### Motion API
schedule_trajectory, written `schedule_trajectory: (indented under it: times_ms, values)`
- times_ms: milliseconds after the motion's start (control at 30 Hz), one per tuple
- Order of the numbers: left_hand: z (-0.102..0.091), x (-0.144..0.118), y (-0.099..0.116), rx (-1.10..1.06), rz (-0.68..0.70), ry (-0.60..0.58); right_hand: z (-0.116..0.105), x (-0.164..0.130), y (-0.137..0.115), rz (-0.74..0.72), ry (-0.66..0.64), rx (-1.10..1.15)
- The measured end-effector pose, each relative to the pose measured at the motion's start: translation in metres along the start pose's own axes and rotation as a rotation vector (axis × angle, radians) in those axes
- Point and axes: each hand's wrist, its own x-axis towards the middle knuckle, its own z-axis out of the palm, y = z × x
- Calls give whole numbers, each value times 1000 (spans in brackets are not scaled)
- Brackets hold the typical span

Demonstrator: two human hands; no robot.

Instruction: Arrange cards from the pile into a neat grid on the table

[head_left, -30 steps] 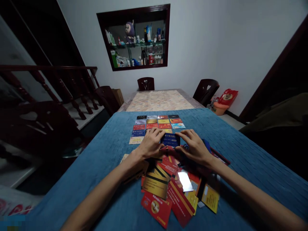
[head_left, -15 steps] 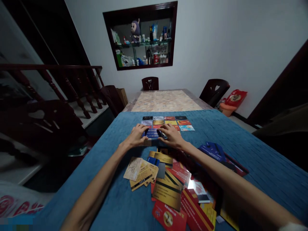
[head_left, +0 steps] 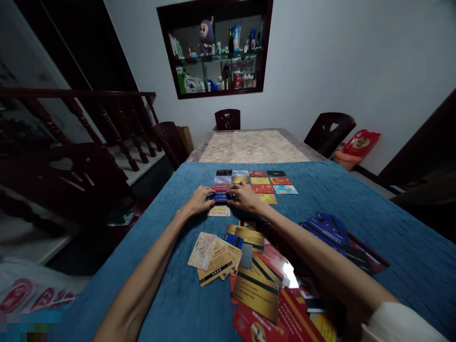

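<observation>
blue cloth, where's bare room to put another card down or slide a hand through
The blue cloth is bare left of the card grid and the left hand, and along the right edge beyond the blue card stack. The loose card pile near the person is crowded, and both hands sit at the grid's near row.

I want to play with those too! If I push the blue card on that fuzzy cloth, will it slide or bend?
The blue card looks flat and thin like the others, so probably stiff and light. Both the left hand and right hand press it flat onto the ribbed blue cloth, which likely grips, so it may drag. Lifting its edge could be fiddly.
</observation>
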Motion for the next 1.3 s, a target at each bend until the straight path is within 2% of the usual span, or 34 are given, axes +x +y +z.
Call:
schedule_trajectory:
  times_ms: [300,700,1300]
  values:
    - [11,2,-12,28,-9,-34,3,9,-6,64,-126,-49]
    - [20,3,-18,48,-36,-63,6,11,-5,82,-162,-65]
    - [27,2,-24,23,-17,-26,1,11,-10,112,-191,-85]
